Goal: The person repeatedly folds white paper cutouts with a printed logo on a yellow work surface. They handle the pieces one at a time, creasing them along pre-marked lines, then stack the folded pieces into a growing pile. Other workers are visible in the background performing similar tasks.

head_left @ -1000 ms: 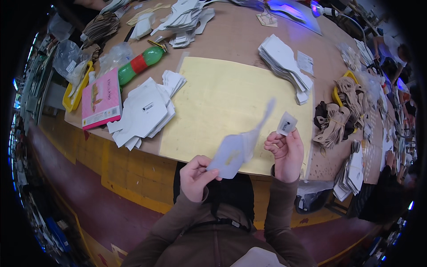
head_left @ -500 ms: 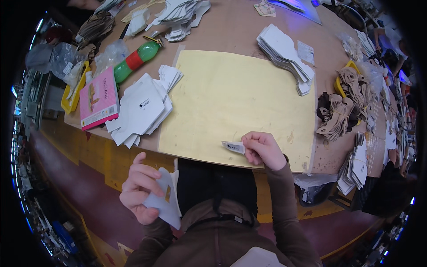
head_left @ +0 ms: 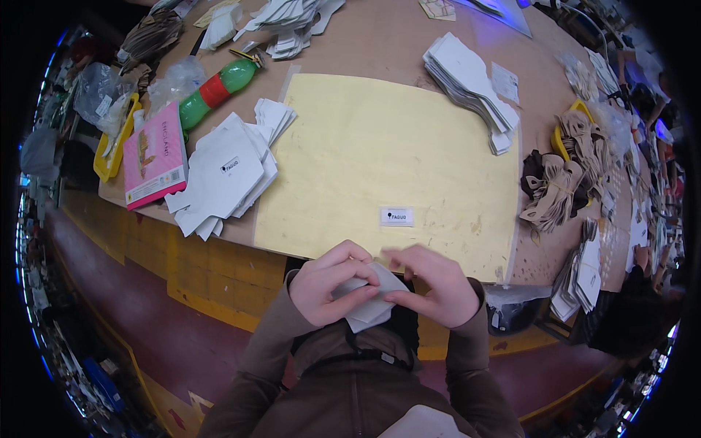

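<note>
My left hand is closed on a small stack of flat pale-grey pieces, thumb on top, just off the table's near edge above my lap. At the right edge of these pieces, my right hand is closed, its thumb against them and its index finger slightly blurred. Exactly what the right fingertips pinch is hard to make out. Beyond my hands, a small white rectangular label with dark print lies flat on the yellow sheet.
Stacked white cut pieces lie to the left, beside a pink notebook and a green bottle. Another white stack sits at the far right of the sheet. Bundled beige pieces lie at the table's right side.
The label has left my right hand and now lies on the yellow sheet. My left hand has brought the pale-grey pieces up and rightward, and my right hand has come down to meet them.
</note>
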A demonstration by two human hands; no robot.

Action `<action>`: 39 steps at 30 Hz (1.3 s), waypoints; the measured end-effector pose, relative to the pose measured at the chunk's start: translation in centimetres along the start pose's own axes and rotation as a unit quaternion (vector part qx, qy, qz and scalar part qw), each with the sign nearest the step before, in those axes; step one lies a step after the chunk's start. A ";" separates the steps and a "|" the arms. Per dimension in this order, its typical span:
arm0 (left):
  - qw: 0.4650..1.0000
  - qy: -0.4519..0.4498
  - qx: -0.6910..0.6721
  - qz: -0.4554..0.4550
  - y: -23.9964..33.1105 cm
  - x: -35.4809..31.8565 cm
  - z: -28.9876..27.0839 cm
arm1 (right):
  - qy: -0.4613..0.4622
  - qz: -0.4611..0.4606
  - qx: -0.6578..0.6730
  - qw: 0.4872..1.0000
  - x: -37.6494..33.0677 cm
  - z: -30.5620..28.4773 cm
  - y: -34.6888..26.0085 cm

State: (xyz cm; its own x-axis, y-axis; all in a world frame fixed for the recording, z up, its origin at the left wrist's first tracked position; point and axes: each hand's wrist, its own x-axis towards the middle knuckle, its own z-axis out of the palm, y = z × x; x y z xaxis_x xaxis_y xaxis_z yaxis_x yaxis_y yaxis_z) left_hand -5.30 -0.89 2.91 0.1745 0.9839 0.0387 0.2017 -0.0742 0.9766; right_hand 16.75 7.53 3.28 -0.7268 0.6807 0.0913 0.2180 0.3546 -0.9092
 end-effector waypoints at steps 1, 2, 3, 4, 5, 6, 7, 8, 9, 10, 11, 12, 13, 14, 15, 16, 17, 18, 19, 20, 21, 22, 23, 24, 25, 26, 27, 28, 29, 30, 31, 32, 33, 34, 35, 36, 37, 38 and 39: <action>1.000 -0.007 -0.019 -0.002 -0.1 0.3 0.2 | -0.004 0.019 0.009 1.000 -0.2 0.1 -0.2; 0.995 -0.002 -0.085 -0.049 -0.2 0.4 0.6 | -0.008 0.038 0.019 0.999 -0.4 0.2 -0.2; 0.982 0.011 -0.158 -0.100 -0.2 0.5 0.8 | -0.009 0.057 0.036 0.998 -0.6 0.2 -0.1; 0.963 0.009 -0.229 -0.140 -0.3 0.5 0.9 | 0.044 0.081 0.045 0.995 -0.8 0.3 0.0; 0.972 -0.002 -0.189 -0.136 -0.6 0.6 0.8 | 0.093 0.097 0.090 0.987 -1.0 0.4 0.2; 0.981 -0.030 -0.148 -0.122 -1.0 0.9 0.5 | 0.139 0.120 0.135 0.974 -1.2 0.4 0.4; 0.985 -0.054 -0.114 -0.121 -1.5 1.1 0.1 | 0.187 0.137 0.181 0.956 -1.3 0.4 0.7; 0.975 -0.120 -0.061 -0.178 -1.8 1.1 -0.3 | 0.221 0.174 0.260 0.924 -1.4 0.4 1.0; 0.964 -0.137 -0.125 -0.192 -2.1 1.2 -0.5 | 0.231 0.179 0.272 0.917 -1.5 0.4 1.3; 0.944 -0.146 -0.185 -0.232 -2.1 1.0 -0.7 | 0.240 0.184 0.285 0.910 -1.6 0.4 1.6; 0.918 -0.158 -0.256 -0.260 -2.1 0.9 -0.8 | 0.251 0.185 0.300 0.902 -1.6 0.4 1.8; 0.934 -0.156 -0.190 -0.260 -2.2 1.1 -1.2 | 0.246 0.193 0.303 0.900 -1.7 0.4 2.0; 0.946 -0.159 -0.136 -0.249 -2.2 1.2 -1.7 | 0.242 0.198 0.309 0.898 -1.7 0.5 2.2; 0.957 -0.158 -0.095 -0.225 -2.1 1.2 -2.1 | 0.235 0.201 0.319 0.896 -1.8 0.5 2.2; 0.946 -0.159 -0.152 -0.238 -1.9 1.2 -2.5 | 0.233 0.203 0.327 0.893 -1.9 0.6 2.3; 0.932 -0.157 -0.222 -0.239 -1.7 1.0 -2.8 | 0.230 0.205 0.339 0.889 -2.0 0.6 2.3; 0.913 -0.156 -0.291 -0.239 -1.8 1.1 -3.0 | 0.227 0.206 0.352 0.884 -2.1 0.7 2.3; 0.878 -0.171 -0.359 -0.267 -1.6 0.6 -3.1 | 0.228 0.199 0.366 0.880 -2.1 0.8 2.4; 0.882 -0.170 -0.340 -0.277 -1.8 0.5 -3.0 | 0.228 0.192 0.380 0.875 -2.1 0.8 2.4; 0.888 -0.173 -0.332 -0.268 -2.1 0.5 -2.9 | 0.229 0.177 0.400 0.869 -2.0 0.9 2.5; 0.893 -0.176 -0.328 -0.253 -2.5 0.5 -2.7 | 0.227 0.189 0.399 0.868 -2.0 0.9 2.5; 0.896 -0.179 -0.316 -0.256 -2.8 0.4 -2.6 | 0.226 0.194 0.404 0.865 -1.9 0.9 2.5; 0.898 -0.183 -0.309 -0.253 -3.2 0.4 -2.6 | 0.225 0.199 0.409 0.862 -1.8 0.9 2.5; 0.901 -0.188 -0.304 -0.245 -3.4 0.4 -2.5 | 0.234 0.195 0.389 0.870 -1.7 0.8 2.5; 0.915 -0.166 -0.264 -0.254 -3.5 0.4 -2.3 | 0.242 0.192 0.368 0.877 -1.6 0.7 2.4; 0.929 -0.144 -0.227 -0.256 -3.4 0.4 -2.1 | 0.246 0.181 0.353 0.885 -1.5 0.5 2.2; 0.940 -0.120 -0.189 -0.258 -3.2 0.5 -1.8 | 0.256 0.150 0.257 0.920 -1.5 0.3 2.1; 0.962 -0.095 -0.118 -0.227 -2.8 0.5 -1.5 | 0.259 0.108 0.164 0.946 -1.6 -0.1 1.8; 0.977 -0.069 -0.047 -0.194 -2.3 0.5 -1.2 | 0.258 0.065 0.069 0.961 -1.6 -0.4 1.5; 0.989 -0.035 0.012 -0.144 -1.7 0.5 -0.9 | 0.271 0.058 0.048 0.960 -1.6 -0.5 1.3; 0.991 -0.008 0.058 -0.121 -1.2 0.5 -0.7 | 0.283 0.049 0.027 0.957 -1.6 -0.7 1.1; 0.992 0.024 0.092 -0.081 -0.7 0.4 -0.5 | 0.287 0.013 0.006 0.958 -1.6 -0.9 0.9; 0.991 0.054 0.117 -0.047 -0.3 0.5 -0.4 | 0.281 -0.038 -0.012 0.959 -1.5 -1.2 1.0; 0.986 0.059 0.156 -0.015 0.0 0.5 -0.5 | 0.262 -0.115 -0.029 0.958 -1.4 -1.7 1.1; 0.980 0.062 0.187 0.009 0.1 0.4 -0.8 | 0.254 -0.179 -0.038 0.950 -1.3 -1.9 1.2; 0.975 0.067 0.211 0.030 0.2 0.3 -1.1 | 0.256 -0.206 -0.094 0.940 -1.6 -2.0 1.0; 0.964 0.079 0.246 0.069 0.2 0.2 -1.3 | 0.249 -0.227 -0.111 0.935 -1.8 -2.2 0.9; 0.951 0.095 0.274 0.106 0.1 0.1 -1.5 | 0.246 -0.249 -0.128 0.928 -2.0 -2.4 0.8; 0.937 0.110 0.301 0.142 0.0 -0.1 -1.7 | 0.243 -0.269 -0.146 0.920 -2.3 -2.5 0.6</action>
State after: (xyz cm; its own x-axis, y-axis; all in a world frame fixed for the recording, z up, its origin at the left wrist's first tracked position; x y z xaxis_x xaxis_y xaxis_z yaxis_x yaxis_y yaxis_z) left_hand -6.92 -0.70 3.27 0.1139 0.9154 0.3861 0.6958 -0.3509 0.6267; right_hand 20.20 7.83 3.51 -0.4181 0.5374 0.7324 0.1286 0.8331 -0.5379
